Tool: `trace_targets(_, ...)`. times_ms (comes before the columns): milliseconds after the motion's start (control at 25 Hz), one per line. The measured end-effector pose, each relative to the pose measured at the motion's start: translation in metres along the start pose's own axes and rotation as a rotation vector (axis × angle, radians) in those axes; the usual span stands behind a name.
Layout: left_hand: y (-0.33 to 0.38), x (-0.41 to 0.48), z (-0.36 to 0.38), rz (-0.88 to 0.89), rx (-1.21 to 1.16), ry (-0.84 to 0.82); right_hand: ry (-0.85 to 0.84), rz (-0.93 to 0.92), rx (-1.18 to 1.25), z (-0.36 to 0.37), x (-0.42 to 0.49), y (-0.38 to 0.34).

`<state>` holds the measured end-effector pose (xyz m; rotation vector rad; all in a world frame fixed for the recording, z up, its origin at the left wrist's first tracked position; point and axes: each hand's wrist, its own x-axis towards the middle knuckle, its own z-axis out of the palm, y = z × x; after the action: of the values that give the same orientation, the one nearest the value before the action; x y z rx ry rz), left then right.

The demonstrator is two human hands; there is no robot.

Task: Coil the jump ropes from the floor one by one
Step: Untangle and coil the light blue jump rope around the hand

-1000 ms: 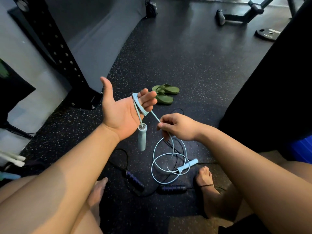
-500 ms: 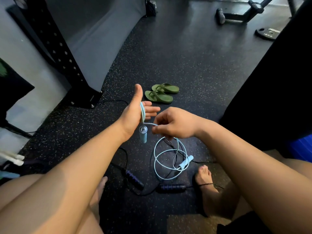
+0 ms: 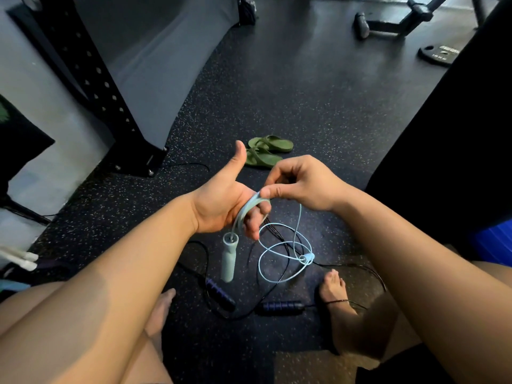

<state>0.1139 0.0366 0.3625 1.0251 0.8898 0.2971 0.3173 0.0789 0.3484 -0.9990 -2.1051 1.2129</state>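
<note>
1. Left hand (image 3: pixel 221 206) is carrying several loops of the blue rope (image 3: pixel 248 209) round curled fingers, thumb up; one handle (image 3: pixel 228 259) is hanging just below that grip.
2. Right hand (image 3: pixel 302 187) is pinching the rope beside those loops.
3. Slack and second handle (image 3: pixel 306 257) are trailing to the floor (image 3: pixel 304 106) below the right grip: likely half left.
4. Black rope (image 3: pixel 281 305) below both is waiting, uncoiled.

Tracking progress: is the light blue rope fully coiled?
Partly. Turns of rope wrap the left hand's fingers; the rest hangs in loose loops below the right hand.
</note>
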Motion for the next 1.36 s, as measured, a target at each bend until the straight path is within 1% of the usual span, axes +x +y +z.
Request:
trace_targets(80,0.002,-0.004,-0.003,0.082,-0.126,0.023,0.034,0.059,0.039,0.003,0.001,0.012)
trace_targets(160,0.002,-0.007,-0.006,0.170,-0.267,0.074,0.021,0.147,0.055,0.011,-0.001,0.022)
trace_targets(280,0.001,-0.011,-0.011,0.304,-0.475,0.146,-0.033,0.237,0.023,0.025,-0.003,0.031)
trace_targets(400,-0.003,-0.009,-0.015,0.418,-0.610,0.231,-0.138,0.271,-0.073,0.038,-0.005,0.035)
trace_targets(480,-0.005,-0.008,-0.015,0.471,-0.639,0.271,-0.192,0.272,-0.100,0.046,-0.007,0.032)
trace_targets(640,-0.005,-0.009,-0.014,0.554,-0.653,0.308,-0.202,0.268,-0.092,0.054,-0.005,0.021)
trace_targets(800,-0.003,-0.008,-0.015,0.566,-0.630,0.362,-0.270,0.221,-0.160,0.060,-0.005,0.015)
trace_targets(960,-0.008,0.003,-0.018,0.507,-0.481,0.473,-0.306,0.107,-0.306,0.053,-0.007,-0.001)
trace_targets(1040,-0.010,0.011,-0.018,0.441,-0.323,0.551,-0.298,0.042,-0.369,0.048,-0.008,-0.009)
trace_targets(1120,-0.014,0.019,-0.017,0.346,-0.130,0.586,-0.242,-0.036,-0.411,0.044,-0.008,-0.011)
trace_targets(1160,-0.016,0.021,-0.018,0.293,-0.054,0.561,-0.199,-0.077,-0.418,0.041,-0.008,-0.012)
trace_targets(1240,-0.019,0.021,-0.017,0.219,0.111,0.430,-0.121,-0.130,-0.420,0.033,-0.007,-0.012)
trace_targets(1320,-0.019,0.018,-0.013,0.185,0.249,0.283,-0.061,-0.102,-0.382,0.024,-0.006,-0.012)
trace_targets(1360,-0.018,0.016,-0.009,0.156,0.265,0.232,-0.038,-0.075,-0.334,0.021,-0.006,-0.012)
